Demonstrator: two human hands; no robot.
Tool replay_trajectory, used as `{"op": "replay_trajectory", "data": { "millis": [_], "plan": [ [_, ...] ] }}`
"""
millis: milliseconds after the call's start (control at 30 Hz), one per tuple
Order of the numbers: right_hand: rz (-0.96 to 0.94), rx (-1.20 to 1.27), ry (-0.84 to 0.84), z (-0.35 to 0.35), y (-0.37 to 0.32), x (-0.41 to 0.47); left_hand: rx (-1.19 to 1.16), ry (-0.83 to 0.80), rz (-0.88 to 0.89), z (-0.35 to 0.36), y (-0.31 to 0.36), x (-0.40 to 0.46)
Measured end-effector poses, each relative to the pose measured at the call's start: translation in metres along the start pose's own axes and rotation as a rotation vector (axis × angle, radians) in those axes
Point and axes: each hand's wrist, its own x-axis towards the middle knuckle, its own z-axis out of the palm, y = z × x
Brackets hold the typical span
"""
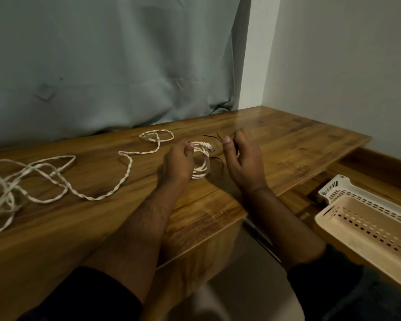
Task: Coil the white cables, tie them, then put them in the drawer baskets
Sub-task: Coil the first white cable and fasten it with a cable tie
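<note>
**Coil held on the table, tie in the right hand**

The left hand [177, 162] grips the coiled white cable [202, 163], fingers curled round its left side, thumb on top; the coil stands on edge on the wooden table [287, 144]. Just right of the coil, the right hand [243, 158] pinches a thin dark tie [214, 137] with curled fingers; the tie's ends trail beside the coil. A loose twisted white cable [125, 174] lies uncoiled to the left. Lower right, two slotted baskets [366, 225] sit in the open drawer [347, 167], apart from both hands.
</note>
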Motion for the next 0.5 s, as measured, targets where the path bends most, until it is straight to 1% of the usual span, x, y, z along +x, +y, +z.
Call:
{"op": "replay_trajectory", "data": {
  "millis": [100, 200, 267, 333, 433, 500],
  "plan": [
    [0.034, 0.115, -0.055, 0.0013, 0.0028, 0.0021, 0.154, 0.081, 0.144, -0.0036, 0.0039, 0.0001],
    [0.065, 0.195, -0.164, 0.0038, 0.0040, 0.0002, 0.183, 0.106, 0.184, -0.0033, 0.0033, 0.0005],
    [0.106, 0.179, -0.262, 0.0054, 0.0049, -0.0016, 0.177, 0.151, 0.163, -0.0047, 0.0027, 0.0015],
    [0.078, 0.097, -0.318, 0.0052, 0.0062, -0.0015, 0.194, 0.207, 0.125, -0.0063, 0.0034, 0.0023],
    [0.005, -0.012, -0.328, 0.0041, 0.0044, -0.0003, 0.199, 0.280, 0.064, -0.0087, 0.0034, 0.0023],
    [0.014, -0.060, -0.321, 0.0035, 0.0023, -0.0009, 0.148, 0.324, -0.004, -0.0121, 0.0029, 0.0029]
  ]
}}
